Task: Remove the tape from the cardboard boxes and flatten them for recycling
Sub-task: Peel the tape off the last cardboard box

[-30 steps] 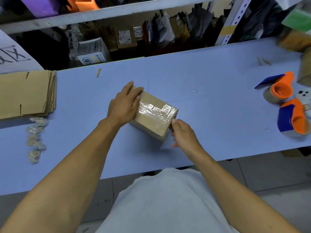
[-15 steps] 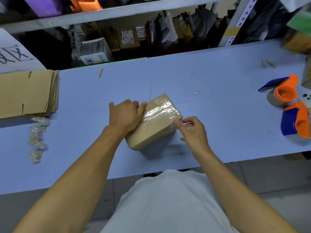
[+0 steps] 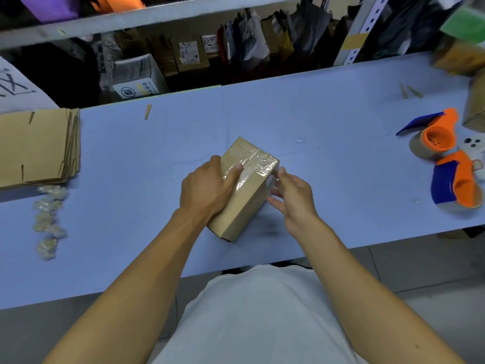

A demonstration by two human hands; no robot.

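Observation:
A small brown cardboard box (image 3: 242, 203) stands on the blue table (image 3: 315, 122), tilted on end, with clear tape (image 3: 256, 164) across its upper face. My left hand (image 3: 207, 187) grips the box's left side, thumb pressed on the taped top. My right hand (image 3: 291, 193) is at the box's right edge, fingertips pinching at the tape end near the corner. Whether a tape end is lifted I cannot tell.
A stack of flattened cardboard (image 3: 36, 148) lies at the far left, with crumpled tape balls (image 3: 48, 222) in front of it. Two orange and blue tape dispensers (image 3: 435, 137) (image 3: 456, 182) sit at the right. More boxes (image 3: 475, 106) stand at the right edge. Shelving rises behind the table.
The box has been turned and tipped up so its taped face points away. My left thumb has moved onto the tape and my right hand has risen to the box's upper right corner.

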